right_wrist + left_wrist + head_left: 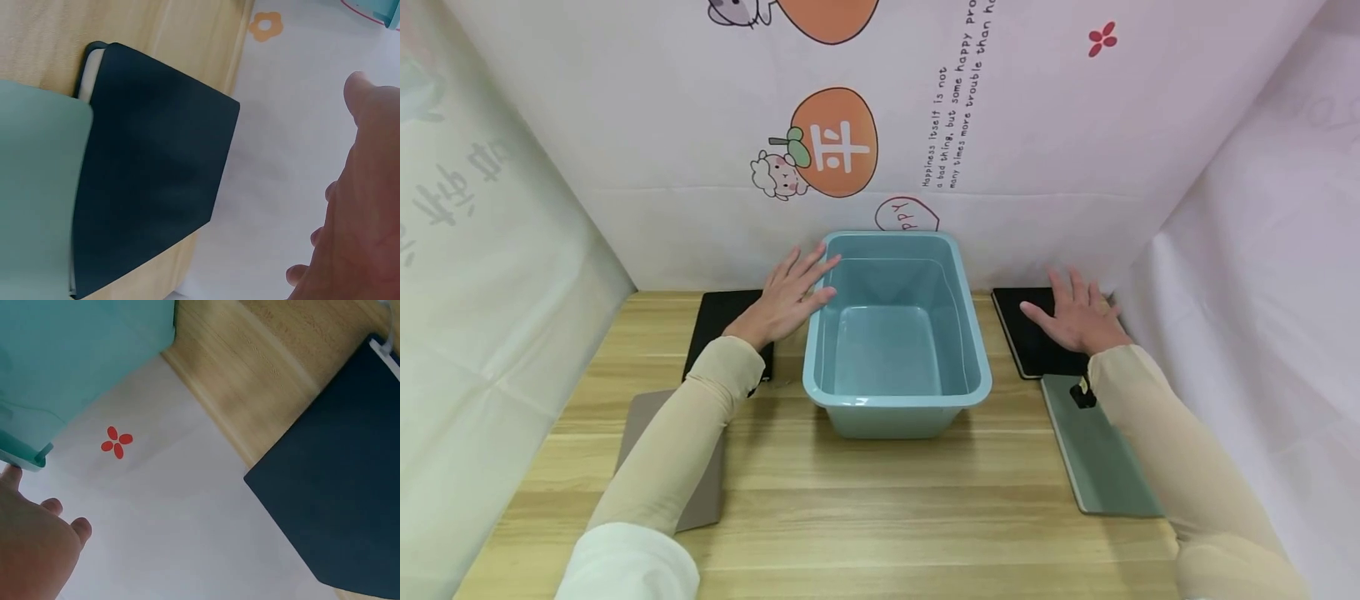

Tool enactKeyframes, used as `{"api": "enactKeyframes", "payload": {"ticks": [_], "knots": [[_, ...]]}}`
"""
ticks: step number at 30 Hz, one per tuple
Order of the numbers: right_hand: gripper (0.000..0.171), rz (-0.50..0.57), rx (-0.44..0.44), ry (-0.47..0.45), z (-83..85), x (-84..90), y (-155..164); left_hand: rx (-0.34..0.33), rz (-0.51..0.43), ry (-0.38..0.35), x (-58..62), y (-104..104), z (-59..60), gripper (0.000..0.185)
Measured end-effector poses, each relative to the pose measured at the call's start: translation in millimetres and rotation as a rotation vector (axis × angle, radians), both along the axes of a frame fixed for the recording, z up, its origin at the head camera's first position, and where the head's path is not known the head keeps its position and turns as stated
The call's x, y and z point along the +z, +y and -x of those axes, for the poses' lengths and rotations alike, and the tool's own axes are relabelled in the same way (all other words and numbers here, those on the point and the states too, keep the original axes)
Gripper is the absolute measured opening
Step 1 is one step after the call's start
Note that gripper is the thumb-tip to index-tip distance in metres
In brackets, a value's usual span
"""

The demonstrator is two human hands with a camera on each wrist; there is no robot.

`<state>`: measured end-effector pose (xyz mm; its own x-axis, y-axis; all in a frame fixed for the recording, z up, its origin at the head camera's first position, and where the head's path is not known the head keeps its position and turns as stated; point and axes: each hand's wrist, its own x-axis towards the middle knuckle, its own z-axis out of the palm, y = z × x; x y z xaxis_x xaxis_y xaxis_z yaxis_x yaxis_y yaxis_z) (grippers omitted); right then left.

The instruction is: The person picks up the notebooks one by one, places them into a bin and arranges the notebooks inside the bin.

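Note:
An empty teal plastic bin (pixel 895 401) stands mid-table against the backdrop. My left hand (pixel 797 287) has straight, spread fingers lying against the bin's left rim, above a black notebook (pixel 718 325). The left wrist view shows the bin's corner (pixel 69 356), this hand (pixel 34 550) and the same black notebook (pixel 337 506). My right hand (pixel 1073 310) is flat and spread over a second black notebook (pixel 1033 337) right of the bin; whether it touches it I cannot tell. In the right wrist view that hand (pixel 359 206) is beside this notebook (pixel 150 194). Neither hand holds anything.
A grey-green notebook (pixel 1101 454) lies in front of the right black one, overlapping it (pixel 34 200). A taupe notebook (pixel 703 487) lies front left, partly under my left sleeve. White printed cloth walls (pixel 1075 167) close in the wooden table (pixel 887 500) at back and sides.

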<state>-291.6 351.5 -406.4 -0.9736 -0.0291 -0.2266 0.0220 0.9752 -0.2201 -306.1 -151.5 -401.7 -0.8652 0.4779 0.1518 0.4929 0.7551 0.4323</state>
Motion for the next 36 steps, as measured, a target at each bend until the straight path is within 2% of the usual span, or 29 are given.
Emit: {"api": "enactKeyframes", "payload": {"ticks": [9,19,25,30,36], "knots": [[0.105,0.016,-0.016,-0.052,-8.9,-8.6,12.1,-0.014,0.010,0.054,1.0,-8.8,-0.3,0.070],[0.104,0.056,-0.035,-0.043,-8.1,-23.4,24.5,-0.029,-0.049,0.002,-4.3,-15.5,-0.6,0.068],[0.108,0.044,-0.044,-0.043,-9.7,-31.6,31.1,-0.026,-0.059,0.007,-6.4,-15.9,0.8,0.068],[0.111,0.010,-0.044,-0.077,-13.9,-38.9,37.1,-0.032,-0.066,0.018,-9.3,-16.0,0.4,0.065],[0.111,0.050,-0.071,-0.095,-18.6,-49.8,42.9,-0.045,-0.100,0.003,-12.3,-16.4,-0.6,0.062]]}}
